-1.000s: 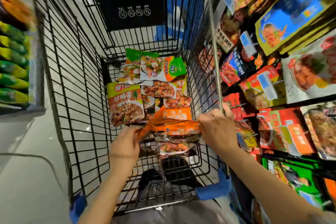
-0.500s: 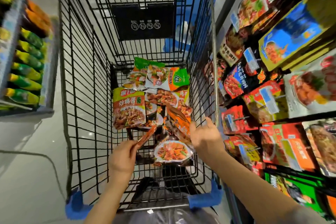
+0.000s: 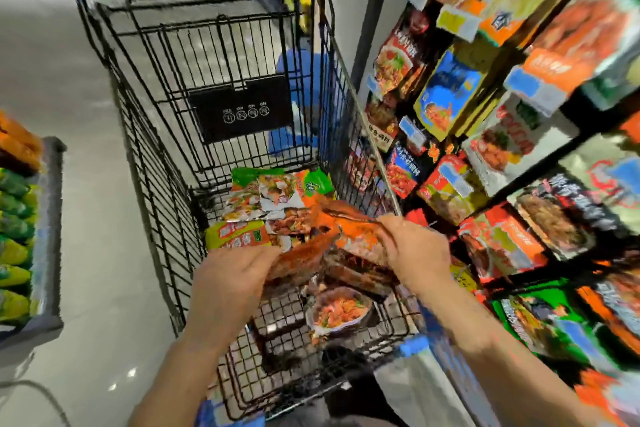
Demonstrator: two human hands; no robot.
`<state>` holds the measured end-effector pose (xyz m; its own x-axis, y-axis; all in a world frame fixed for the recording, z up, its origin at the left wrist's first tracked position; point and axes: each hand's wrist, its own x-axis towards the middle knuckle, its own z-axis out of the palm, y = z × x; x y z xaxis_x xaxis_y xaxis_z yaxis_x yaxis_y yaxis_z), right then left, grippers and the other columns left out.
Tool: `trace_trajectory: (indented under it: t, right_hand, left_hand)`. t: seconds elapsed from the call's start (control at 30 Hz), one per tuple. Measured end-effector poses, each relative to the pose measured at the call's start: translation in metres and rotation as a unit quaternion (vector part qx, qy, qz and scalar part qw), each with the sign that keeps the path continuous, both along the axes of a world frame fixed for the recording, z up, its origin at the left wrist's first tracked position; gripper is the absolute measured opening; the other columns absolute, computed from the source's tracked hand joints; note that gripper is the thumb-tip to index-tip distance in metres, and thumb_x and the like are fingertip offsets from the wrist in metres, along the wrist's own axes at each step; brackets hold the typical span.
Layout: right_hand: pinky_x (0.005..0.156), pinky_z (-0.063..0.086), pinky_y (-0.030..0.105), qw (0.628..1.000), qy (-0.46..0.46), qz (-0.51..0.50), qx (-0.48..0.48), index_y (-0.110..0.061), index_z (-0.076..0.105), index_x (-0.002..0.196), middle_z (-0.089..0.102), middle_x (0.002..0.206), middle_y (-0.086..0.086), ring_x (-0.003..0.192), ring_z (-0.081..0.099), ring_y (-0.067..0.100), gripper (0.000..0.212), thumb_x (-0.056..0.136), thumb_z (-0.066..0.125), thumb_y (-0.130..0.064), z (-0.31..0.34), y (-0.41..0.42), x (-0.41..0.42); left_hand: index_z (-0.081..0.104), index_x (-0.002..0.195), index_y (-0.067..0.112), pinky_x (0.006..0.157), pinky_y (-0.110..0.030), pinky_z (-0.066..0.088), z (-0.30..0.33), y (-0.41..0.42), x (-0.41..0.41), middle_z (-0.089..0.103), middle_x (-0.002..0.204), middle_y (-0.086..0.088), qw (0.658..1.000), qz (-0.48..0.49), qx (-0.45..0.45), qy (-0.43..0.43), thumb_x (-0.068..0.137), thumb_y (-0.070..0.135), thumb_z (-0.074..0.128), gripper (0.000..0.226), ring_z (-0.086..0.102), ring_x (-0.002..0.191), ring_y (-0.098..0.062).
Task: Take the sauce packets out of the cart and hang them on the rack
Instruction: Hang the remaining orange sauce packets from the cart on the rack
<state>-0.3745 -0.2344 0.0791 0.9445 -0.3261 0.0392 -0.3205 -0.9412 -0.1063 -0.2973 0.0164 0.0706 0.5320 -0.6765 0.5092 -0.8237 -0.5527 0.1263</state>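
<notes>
A black wire cart (image 3: 159, 163) stands in front of me with a heap of sauce packets (image 3: 277, 194) on its floor. My left hand (image 3: 228, 284) grips the near end of an orange-red sauce packet (image 3: 301, 260) held above the heap. My right hand (image 3: 415, 246) pinches the top edge of an orange packet stack (image 3: 356, 232) near the cart's right wall. One packet with a food picture (image 3: 339, 312) lies loose on the cart floor below my hands. The hanging rack (image 3: 519, 156) full of packets fills the right side. The frame is motion-blurred.
A grey shelf (image 3: 52, 218) with green and yellow packs stands at the left, across a pale floor. A black sign panel (image 3: 242, 111) hangs on the cart's far wall. Blue bumpers (image 3: 412, 347) cap the cart's near corners. Price tags stick out from the rack hooks.
Both hands have risen with orange packets and the stack has spread between them. The view has tilted up and swung, showing more of the cart's far end and the rack.
</notes>
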Motion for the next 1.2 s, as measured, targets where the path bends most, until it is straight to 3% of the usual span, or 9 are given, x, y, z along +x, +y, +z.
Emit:
trace_trajectory:
  t: [0.13, 0.33, 0.5, 0.67, 0.77, 0.87, 1.0, 1.13, 1.2]
  right_hand:
    - [0.057, 0.052, 0.036, 0.974, -0.219, -0.06, -0.025, -0.02, 0.069, 0.094, 0.073, 0.081, 0.008, 0.073, 0.068, 0.031, 0.017, 0.085, 0.057, -0.029, 0.086, -0.008, -0.044]
    - [0.064, 0.052, 0.04, 0.925, -0.347, -0.12, -0.102, -0.012, 0.071, 0.093, 0.072, 0.084, 0.013, 0.074, 0.067, 0.036, 0.023, 0.078, 0.057, -0.022, 0.189, -0.044, -0.09]
    - [0.068, 0.052, 0.037, 0.869, -0.416, -0.159, -0.218, -0.012, 0.072, 0.093, 0.074, 0.088, 0.012, 0.076, 0.069, 0.033, 0.022, 0.075, 0.061, -0.021, 0.279, -0.09, -0.167]
    - [0.076, 0.053, 0.043, 0.833, -0.457, -0.201, -0.237, -0.017, 0.07, 0.094, 0.074, 0.091, 0.009, 0.086, 0.067, 0.032, 0.026, 0.076, 0.058, -0.031, 0.352, -0.137, -0.269]
    - [0.078, 0.053, 0.043, 0.819, -0.484, -0.213, -0.224, -0.025, 0.071, 0.089, 0.073, 0.091, 0.0, 0.087, 0.067, 0.025, 0.022, 0.072, 0.061, -0.035, 0.393, -0.158, -0.326]
    - [0.08, 0.052, 0.041, 0.806, -0.486, -0.222, -0.257, -0.025, 0.072, 0.087, 0.074, 0.089, -0.001, 0.086, 0.067, 0.021, 0.017, 0.072, 0.067, -0.031, 0.43, -0.181, -0.366]
    - [0.083, 0.05, 0.036, 0.791, -0.497, -0.229, -0.274, -0.021, 0.073, 0.087, 0.074, 0.09, 0.002, 0.089, 0.067, 0.021, 0.016, 0.072, 0.071, -0.025, 0.466, -0.214, -0.387]
    - [0.074, 0.041, 0.018, 0.777, -0.535, -0.25, -0.217, -0.017, 0.074, 0.091, 0.071, 0.087, -0.001, 0.081, 0.062, 0.01, 0.019, 0.072, 0.076, -0.019, 0.484, -0.248, -0.383]
    - [0.074, 0.043, 0.019, 0.767, -0.56, -0.259, -0.178, -0.017, 0.074, 0.091, 0.069, 0.083, -0.002, 0.078, 0.061, 0.008, 0.022, 0.069, 0.078, -0.019, 0.49, -0.264, -0.375]
  left_hand:
    - [0.067, 0.101, 0.018, 0.079, -0.036, 0.036, 0.07, -0.017, 0.016, 0.073, 0.088, -0.001, 0.985, -0.041, -0.046, -0.163, 0.077, 0.02, 0.073, 0.025, 0.061, 0.084, -0.022]
    - [0.067, 0.099, 0.022, 0.076, -0.039, 0.03, 0.155, -0.081, 0.019, 0.071, 0.092, 0.005, 0.95, -0.122, -0.145, -0.247, 0.089, 0.02, 0.057, 0.014, 0.05, 0.085, -0.021]
    - [0.066, 0.097, 0.029, 0.074, -0.041, 0.033, 0.228, -0.169, -0.006, 0.07, 0.089, 0.007, 0.922, -0.224, -0.251, -0.19, 0.086, 0.023, 0.058, 0.015, 0.053, 0.084, -0.017]
    - [0.065, 0.097, 0.029, 0.064, -0.054, 0.045, 0.294, -0.264, -0.066, 0.07, 0.083, 0.004, 0.867, -0.355, -0.34, -0.086, 0.083, 0.035, 0.055, 0.018, 0.058, 0.079, -0.012]
    - [0.057, 0.105, 0.028, 0.067, -0.054, 0.046, 0.333, -0.32, -0.118, 0.069, 0.085, 0.005, 0.83, -0.411, -0.37, -0.074, 0.083, 0.038, 0.054, 0.024, 0.062, 0.079, -0.016]
    - [0.064, 0.099, 0.026, 0.069, -0.049, 0.046, 0.368, -0.369, -0.168, 0.071, 0.087, 0.0, 0.802, -0.448, -0.386, -0.083, 0.085, 0.037, 0.053, 0.02, 0.065, 0.08, -0.022]
    - [0.071, 0.094, 0.024, 0.071, -0.045, 0.047, 0.405, -0.417, -0.207, 0.071, 0.09, 0.002, 0.789, -0.461, -0.392, -0.107, 0.087, 0.04, 0.053, 0.025, 0.065, 0.081, -0.022]
    - [0.066, 0.096, 0.031, 0.071, -0.046, 0.046, 0.432, -0.451, -0.224, 0.07, 0.091, 0.006, 0.799, -0.466, -0.352, -0.142, 0.083, 0.039, 0.055, 0.019, 0.063, 0.082, -0.023]
    - [0.068, 0.094, 0.028, 0.076, -0.047, 0.046, 0.446, -0.465, -0.227, 0.068, 0.101, 0.003, 0.802, -0.477, -0.327, -0.149, 0.082, 0.038, 0.054, 0.021, 0.062, 0.092, -0.025]
